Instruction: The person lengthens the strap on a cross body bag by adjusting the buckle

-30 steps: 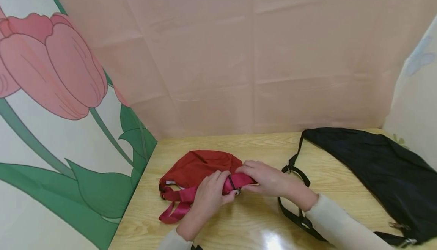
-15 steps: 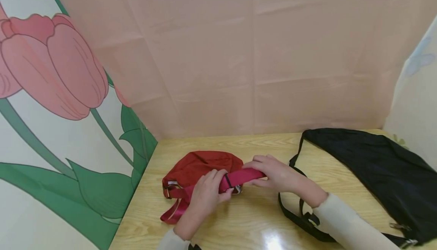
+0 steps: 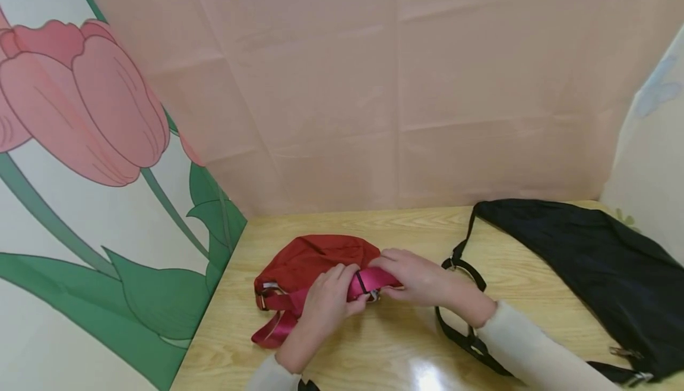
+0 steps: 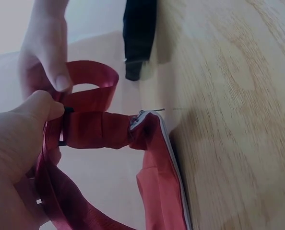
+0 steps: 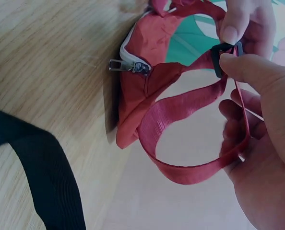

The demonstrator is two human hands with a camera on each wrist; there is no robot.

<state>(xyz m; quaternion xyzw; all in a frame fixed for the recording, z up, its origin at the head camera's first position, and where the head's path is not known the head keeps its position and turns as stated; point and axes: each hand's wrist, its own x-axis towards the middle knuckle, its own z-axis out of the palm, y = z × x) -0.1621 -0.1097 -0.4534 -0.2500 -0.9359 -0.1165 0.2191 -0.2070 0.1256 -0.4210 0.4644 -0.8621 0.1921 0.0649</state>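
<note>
A small red zippered bag [image 3: 315, 260] lies at the left of the table, its crimson webbing strap [image 5: 181, 170] looped up in front. My left hand [image 3: 327, 302] pinches the strap beside its black slider buckle [image 5: 219, 60]. In the head view, my right hand [image 3: 419, 276] grips the strap just right of that buckle. In the right wrist view its thumb presses against the buckle, and a strap loop hangs from the fingers. A metal zipper pull [image 5: 128, 67] shows at the bag's end. Some fingertips are hidden behind the webbing.
On the right of the wooden table [image 3: 395, 343] lies a large black bag [image 3: 588, 260]. Its black strap [image 3: 454, 334] curls leftward, passing under my right forearm. A pink sheet [image 3: 395, 82] hangs behind, and a tulip-printed panel [image 3: 107, 142] stands at the left.
My right hand drew the strap to the right, then came back left toward the buckle. The left hand keeps its hold, and the bag has shifted slightly.
</note>
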